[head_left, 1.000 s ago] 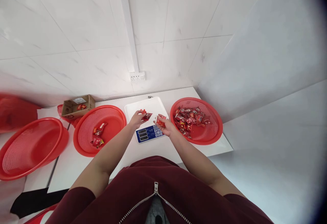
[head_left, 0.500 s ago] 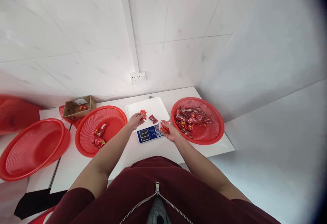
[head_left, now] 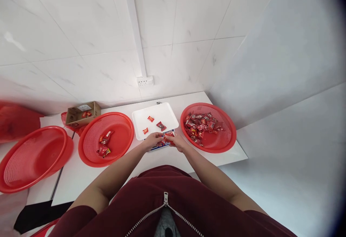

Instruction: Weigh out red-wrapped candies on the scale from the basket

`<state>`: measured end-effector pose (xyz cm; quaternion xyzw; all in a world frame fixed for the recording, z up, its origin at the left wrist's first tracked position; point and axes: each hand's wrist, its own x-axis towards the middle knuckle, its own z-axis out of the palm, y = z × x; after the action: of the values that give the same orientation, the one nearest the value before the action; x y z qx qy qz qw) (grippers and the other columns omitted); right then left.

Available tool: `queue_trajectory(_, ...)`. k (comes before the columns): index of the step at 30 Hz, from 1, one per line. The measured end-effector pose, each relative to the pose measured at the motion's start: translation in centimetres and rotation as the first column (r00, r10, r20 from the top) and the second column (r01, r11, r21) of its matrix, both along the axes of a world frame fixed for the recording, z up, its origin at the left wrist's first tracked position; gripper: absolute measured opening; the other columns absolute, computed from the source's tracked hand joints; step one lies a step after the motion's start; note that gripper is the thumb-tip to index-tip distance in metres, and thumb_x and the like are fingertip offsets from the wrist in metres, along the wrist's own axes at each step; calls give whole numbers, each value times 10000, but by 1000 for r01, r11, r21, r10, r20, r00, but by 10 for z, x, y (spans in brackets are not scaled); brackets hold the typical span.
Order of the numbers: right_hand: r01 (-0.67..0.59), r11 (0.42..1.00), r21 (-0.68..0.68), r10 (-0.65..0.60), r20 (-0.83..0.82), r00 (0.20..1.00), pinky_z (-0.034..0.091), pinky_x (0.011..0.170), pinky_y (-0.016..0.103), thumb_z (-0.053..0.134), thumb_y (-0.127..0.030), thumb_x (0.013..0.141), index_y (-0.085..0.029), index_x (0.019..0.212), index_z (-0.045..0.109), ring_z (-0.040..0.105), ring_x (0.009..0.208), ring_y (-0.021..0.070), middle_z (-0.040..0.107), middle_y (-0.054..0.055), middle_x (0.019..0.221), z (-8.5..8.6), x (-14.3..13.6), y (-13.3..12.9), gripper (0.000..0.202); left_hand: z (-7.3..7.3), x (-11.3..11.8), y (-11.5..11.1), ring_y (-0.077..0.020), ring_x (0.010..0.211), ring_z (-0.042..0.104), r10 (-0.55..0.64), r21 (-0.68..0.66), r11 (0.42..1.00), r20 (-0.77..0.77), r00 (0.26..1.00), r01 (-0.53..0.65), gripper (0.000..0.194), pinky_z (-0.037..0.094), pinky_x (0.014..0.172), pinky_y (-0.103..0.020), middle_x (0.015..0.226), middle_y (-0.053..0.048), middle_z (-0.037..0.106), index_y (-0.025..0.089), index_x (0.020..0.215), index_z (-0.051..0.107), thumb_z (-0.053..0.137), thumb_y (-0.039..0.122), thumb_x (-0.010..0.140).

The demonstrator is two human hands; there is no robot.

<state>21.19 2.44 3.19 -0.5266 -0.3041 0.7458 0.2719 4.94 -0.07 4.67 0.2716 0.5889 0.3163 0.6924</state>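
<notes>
Over the blue keypad of a scale, my two hands meet. My right hand (head_left: 177,141) is closed on red packets (head_left: 169,136). The fingers of my left hand (head_left: 153,140) are pressed against the same small bunch from the other side. Behind them, the white scale tray (head_left: 139,114) bears a dark red packet (head_left: 161,126), a small red packet (head_left: 150,119) near its middle and another small one (head_left: 145,131) at its front left.
To the right stands a red basket (head_left: 231,136) with many packets. A second red basket (head_left: 89,160) at the left holds several. Beyond it are a cardboard box (head_left: 72,117) and another red basket (head_left: 55,168). The wall rises behind the table.
My left hand has come down and right from above the tray to meet my right hand. Two small red packets now lie on the tray. My right hand has moved slightly left and down.
</notes>
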Motion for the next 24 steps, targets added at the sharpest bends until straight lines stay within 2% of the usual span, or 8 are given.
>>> queue_trajectory(4, 152, 986, -74, -156, -56, 986, 463, 422, 149, 789, -211, 648, -195, 796, 603, 590, 546, 92, 645, -19, 667, 2, -19, 13, 239, -8, -17, -6, -78, 537, 571, 157, -23, 987, 11, 988, -157, 186, 509, 608, -234, 690, -16, 632, 140, 864, 616, 729, 195, 728)
queue_trajectory(9, 196, 974, -114, -214, -179, 960, 530, 507, 154, 721, -207, 746, -198, 838, 607, 614, 560, 74, 653, -25, 709, 5, -45, 35, 147, -9, -34, -18, -78, 536, 575, 265, -91, 961, 60, 962, -259, 125, 507, 587, -216, 704, -37, 639, 127, 808, 596, 703, 165, 755)
queue_trajectory(12, 233, 961, -151, -259, -184, 948, 531, 501, 141, 707, -211, 770, -200, 829, 580, 611, 537, 67, 640, -38, 681, -1, -46, 40, 140, -8, -38, -25, -74, 537, 579, 307, -119, 948, 79, 949, -297, 82, 511, 595, -207, 707, -33, 644, 132, 823, 589, 662, 140, 787)
queue_trajectory(16, 190, 959, -211, -226, -163, 960, 533, 464, 156, 666, -240, 817, -181, 848, 584, 651, 560, 102, 652, -8, 682, -9, -28, 29, 105, -9, -40, -32, -78, 528, 588, 330, -147, 938, 95, 939, -314, 86, 498, 560, -194, 700, -32, 645, 136, 837, 582, 652, 124, 789)
queue_trajectory(20, 156, 965, -212, -189, -145, 971, 504, 401, 162, 636, -271, 844, -163, 884, 602, 677, 578, 137, 674, 19, 712, -5, 3, 13, 120, -8, -38, -34, -97, 545, 610, 314, -166, 941, 107, 943, -294, 116, 492, 550, -194, 709, -49, 655, 130, 855, 600, 676, 125, 767)
queue_trajectory(24, 259, 959, -119, -269, -85, 959, 423, 331, 149, 611, -385, 851, -197, 917, 604, 650, 533, 123, 684, 11, 741, 4, 53, 14, 199, -2, -32, -32, -91, 545, 607, 298, -179, 944, 99, 949, -278, 95, 498, 556, -193, 703, -38, 653, 138, 861, 602, 659, 131, 786)
